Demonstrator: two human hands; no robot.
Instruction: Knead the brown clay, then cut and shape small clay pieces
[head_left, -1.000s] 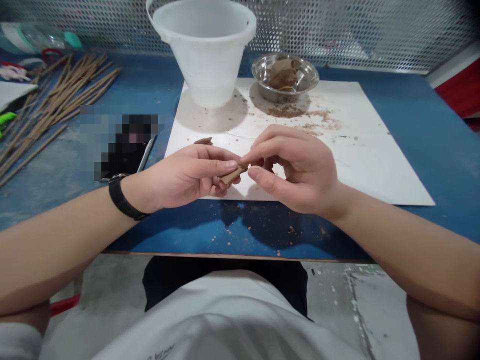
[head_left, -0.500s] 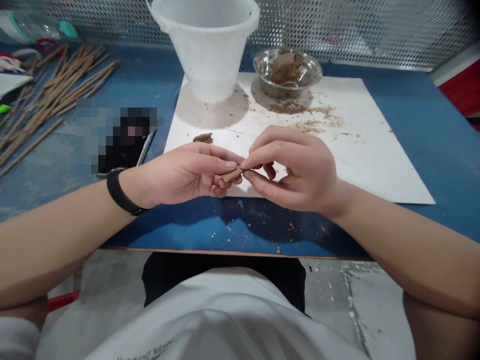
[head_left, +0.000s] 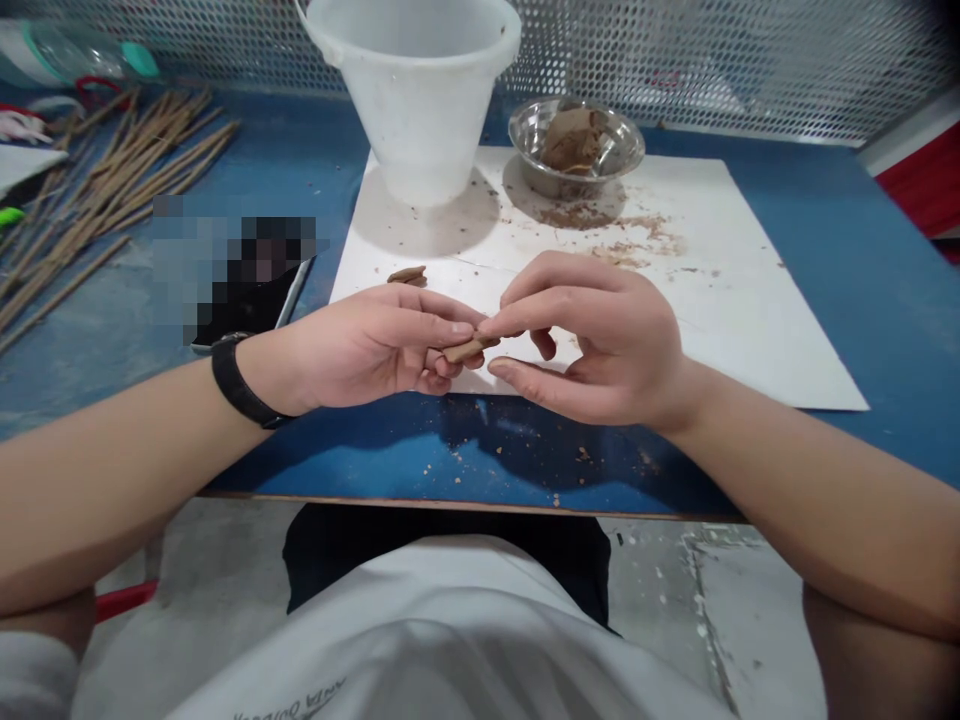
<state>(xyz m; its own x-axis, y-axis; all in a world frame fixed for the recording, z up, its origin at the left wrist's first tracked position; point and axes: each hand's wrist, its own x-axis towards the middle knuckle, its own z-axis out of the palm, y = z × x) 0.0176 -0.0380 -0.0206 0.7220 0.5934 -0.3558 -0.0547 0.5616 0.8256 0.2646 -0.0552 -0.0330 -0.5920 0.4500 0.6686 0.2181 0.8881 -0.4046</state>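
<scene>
1) Clay strip [head_left: 463,351], pinched between thumb and fingers of the left hand [head_left: 375,345]
2) Touched at right end by forefinger of the unclenched right hand [head_left: 607,335], thumb parted
3) Just beyond left hand: clay scrap [head_left: 409,275]
4) Farther, beyond right hand: metal bowl [head_left: 551,180]

I see a black wristband [head_left: 244,385] on the left wrist [head_left: 271,368]. Below the table's [head_left: 337,460] near edge I make out black legwear [head_left: 326,555] and a white shirt [head_left: 480,620] with dark lettering [head_left: 304,702].
</scene>
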